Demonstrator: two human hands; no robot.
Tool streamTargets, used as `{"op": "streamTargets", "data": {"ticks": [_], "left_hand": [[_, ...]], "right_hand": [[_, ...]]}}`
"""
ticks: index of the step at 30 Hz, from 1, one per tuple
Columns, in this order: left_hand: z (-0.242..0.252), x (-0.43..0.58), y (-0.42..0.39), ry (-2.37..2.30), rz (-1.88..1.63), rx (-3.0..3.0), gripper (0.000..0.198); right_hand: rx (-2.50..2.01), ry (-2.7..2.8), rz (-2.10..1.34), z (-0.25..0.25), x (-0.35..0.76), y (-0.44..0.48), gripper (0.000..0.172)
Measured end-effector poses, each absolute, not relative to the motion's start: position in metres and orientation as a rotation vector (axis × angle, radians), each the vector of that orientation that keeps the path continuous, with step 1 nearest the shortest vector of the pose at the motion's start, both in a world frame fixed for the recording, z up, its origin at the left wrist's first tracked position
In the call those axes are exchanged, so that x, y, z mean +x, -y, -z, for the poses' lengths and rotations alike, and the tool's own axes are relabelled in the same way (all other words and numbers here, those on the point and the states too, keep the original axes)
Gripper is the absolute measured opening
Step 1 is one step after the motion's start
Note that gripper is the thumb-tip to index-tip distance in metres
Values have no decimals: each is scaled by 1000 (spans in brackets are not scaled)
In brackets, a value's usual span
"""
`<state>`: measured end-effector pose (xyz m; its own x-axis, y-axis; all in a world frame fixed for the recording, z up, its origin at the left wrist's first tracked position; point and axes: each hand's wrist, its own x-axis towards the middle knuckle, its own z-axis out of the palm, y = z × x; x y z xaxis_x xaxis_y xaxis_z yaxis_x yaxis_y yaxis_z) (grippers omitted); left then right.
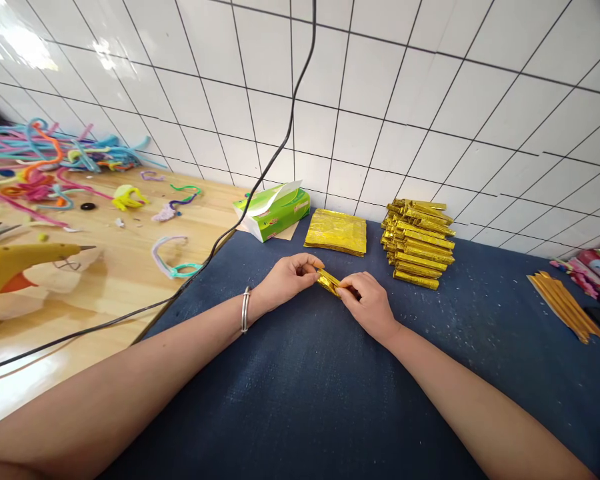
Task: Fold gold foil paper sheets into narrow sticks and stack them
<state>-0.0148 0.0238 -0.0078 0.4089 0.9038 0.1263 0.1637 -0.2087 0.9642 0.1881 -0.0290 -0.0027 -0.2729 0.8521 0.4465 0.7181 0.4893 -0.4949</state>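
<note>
In the head view, a dark blue cloth was spread beside a pale wooden tabletop, both backed by a white tiled wall with dark grout. A black cable was hung across wall and table.

Print on the green tissue box, at 11 o'clock from the hands, could not be read.

A folded gold foil piece was held just above the cloth at the centre, pinched at 1 end by the closed fingers of the left hand and at the other by the right hand.

Flat gold sheets were stacked at 12 o'clock and folded gold strips piled at 1 o'clock. A yellow glue gun was laid at 9 o'clock, with pipe cleaners behind it.
</note>
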Motion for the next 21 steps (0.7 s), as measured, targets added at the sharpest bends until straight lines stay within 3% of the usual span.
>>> {"op": "streamTargets", "data": {"ticks": [21], "left_hand": [[7,-15,-22,-1043,-979,1780,9]], "right_hand": [[-1241,2091,-266,4,187,29,9]]}}
